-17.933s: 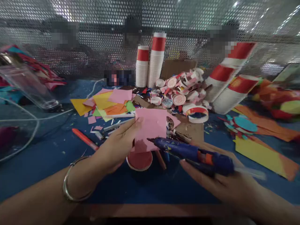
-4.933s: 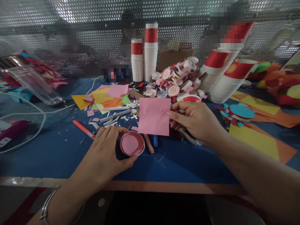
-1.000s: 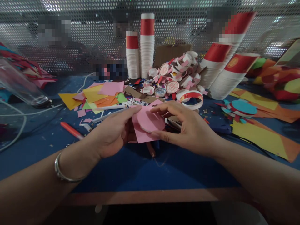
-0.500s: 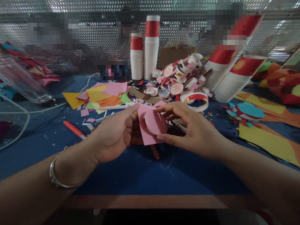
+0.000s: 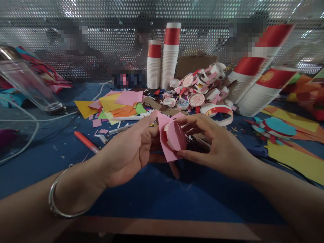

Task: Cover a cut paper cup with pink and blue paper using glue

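In front of me a pink paper sheet (image 5: pixel 167 153) is pinched at its upper left edge by my left hand (image 5: pixel 128 148). Against its face rests a round, pink-topped piece with a pale rim (image 5: pixel 178 136), which looks like a cut-down paper cup. Thumb and fingertips of my right hand (image 5: pixel 217 143) grip this round piece from the right. A bit of red shows at its left side, where it meets the sheet. Some of my left fingers are hidden behind the paper. Under the hands lies a brownish stick-like thing (image 5: pixel 174 169).
Cup stacks (image 5: pixel 171 57) stand at the back, with leaning cups (image 5: pixel 265 91) to the right. Cut cup pieces (image 5: pixel 196 100) are heaped between them. Coloured papers (image 5: pixel 108 103), a red pen (image 5: pixel 86 141), a glass bottle (image 5: pixel 32 81) and a blue-topped paper piece (image 5: pixel 278 127) lie around.
The sheet has turned more edge-on, and the round piece tilts so that more of its rim and some red show. The whole view has shifted slightly; both hands keep their hold.
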`<control>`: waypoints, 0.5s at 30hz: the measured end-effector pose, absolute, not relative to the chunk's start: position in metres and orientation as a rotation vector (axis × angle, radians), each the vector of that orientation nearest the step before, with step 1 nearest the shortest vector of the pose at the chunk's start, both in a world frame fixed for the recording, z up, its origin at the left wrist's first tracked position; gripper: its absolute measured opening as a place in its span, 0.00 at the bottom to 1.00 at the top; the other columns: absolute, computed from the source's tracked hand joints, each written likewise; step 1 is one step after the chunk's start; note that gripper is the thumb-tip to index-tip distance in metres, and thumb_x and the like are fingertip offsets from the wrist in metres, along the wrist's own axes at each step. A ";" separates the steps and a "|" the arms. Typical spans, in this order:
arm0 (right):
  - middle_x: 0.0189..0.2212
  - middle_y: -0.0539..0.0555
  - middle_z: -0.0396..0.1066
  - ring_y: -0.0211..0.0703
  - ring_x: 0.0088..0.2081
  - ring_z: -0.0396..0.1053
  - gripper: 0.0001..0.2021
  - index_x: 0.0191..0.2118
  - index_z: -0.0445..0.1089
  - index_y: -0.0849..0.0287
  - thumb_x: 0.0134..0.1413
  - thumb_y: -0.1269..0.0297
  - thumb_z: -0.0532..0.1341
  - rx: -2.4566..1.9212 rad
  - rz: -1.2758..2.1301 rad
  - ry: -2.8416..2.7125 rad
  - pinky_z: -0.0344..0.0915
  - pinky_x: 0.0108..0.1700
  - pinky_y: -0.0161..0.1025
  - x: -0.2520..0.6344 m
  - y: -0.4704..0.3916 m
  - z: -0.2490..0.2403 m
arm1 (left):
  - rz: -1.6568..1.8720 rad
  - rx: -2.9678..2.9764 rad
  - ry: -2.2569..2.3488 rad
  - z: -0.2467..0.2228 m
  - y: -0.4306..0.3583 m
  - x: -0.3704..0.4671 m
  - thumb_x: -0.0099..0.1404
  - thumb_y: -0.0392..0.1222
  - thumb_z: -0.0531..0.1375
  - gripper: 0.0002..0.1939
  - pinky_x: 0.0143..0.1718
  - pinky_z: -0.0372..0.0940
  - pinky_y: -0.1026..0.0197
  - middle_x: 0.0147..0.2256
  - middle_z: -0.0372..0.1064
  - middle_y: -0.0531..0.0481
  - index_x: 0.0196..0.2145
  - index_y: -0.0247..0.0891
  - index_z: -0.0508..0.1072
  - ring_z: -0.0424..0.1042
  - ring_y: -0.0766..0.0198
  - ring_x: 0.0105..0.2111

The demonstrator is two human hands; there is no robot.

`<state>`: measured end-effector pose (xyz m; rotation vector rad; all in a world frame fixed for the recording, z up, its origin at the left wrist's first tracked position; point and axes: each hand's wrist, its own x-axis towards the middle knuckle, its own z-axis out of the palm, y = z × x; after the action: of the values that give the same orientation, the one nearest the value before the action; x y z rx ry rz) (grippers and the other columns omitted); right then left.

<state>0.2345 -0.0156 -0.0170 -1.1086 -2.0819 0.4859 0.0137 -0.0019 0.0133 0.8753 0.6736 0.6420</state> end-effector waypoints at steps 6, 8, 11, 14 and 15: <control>0.56 0.60 0.70 0.59 0.55 0.71 0.29 0.58 0.67 0.54 0.53 0.55 0.72 -1.096 0.486 -2.090 0.66 0.60 0.59 0.236 -0.015 -0.020 | 0.648 0.886 0.628 0.011 -0.004 0.012 0.77 0.56 0.45 0.30 0.39 0.74 0.56 0.44 0.80 0.37 0.48 0.33 0.81 0.79 0.52 0.41; 0.56 0.60 0.70 0.58 0.55 0.71 0.28 0.57 0.67 0.54 0.53 0.56 0.73 -1.094 0.481 -2.091 0.66 0.60 0.59 0.235 -0.014 -0.020 | 0.641 0.889 0.625 0.011 -0.005 0.012 0.77 0.55 0.46 0.29 0.38 0.74 0.56 0.44 0.80 0.37 0.47 0.33 0.81 0.78 0.51 0.41; 0.56 0.60 0.70 0.59 0.55 0.71 0.28 0.57 0.67 0.53 0.52 0.57 0.73 -1.096 0.471 -2.089 0.66 0.60 0.59 0.234 -0.014 -0.021 | 0.632 0.900 0.634 0.012 -0.006 0.012 0.76 0.54 0.49 0.26 0.38 0.74 0.55 0.44 0.80 0.36 0.46 0.34 0.81 0.78 0.51 0.41; 0.55 0.59 0.71 0.60 0.55 0.71 0.29 0.56 0.67 0.53 0.50 0.56 0.74 -1.099 0.475 -2.091 0.66 0.60 0.60 0.233 -0.014 -0.021 | 0.629 0.906 0.632 0.011 -0.006 0.011 0.76 0.56 0.50 0.26 0.40 0.73 0.55 0.46 0.79 0.37 0.46 0.34 0.81 0.77 0.54 0.40; 0.56 0.59 0.71 0.60 0.56 0.71 0.29 0.57 0.67 0.53 0.50 0.56 0.74 -1.102 0.477 -2.091 0.66 0.60 0.60 0.233 -0.014 -0.021 | 0.629 0.906 0.632 0.011 -0.006 0.011 0.76 0.56 0.50 0.27 0.41 0.73 0.55 0.46 0.79 0.37 0.46 0.35 0.81 0.77 0.55 0.39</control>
<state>0.2332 -0.0135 -0.0214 -1.1022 -2.0908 0.4770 0.0110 -0.0056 0.0107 0.9058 0.6325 0.6292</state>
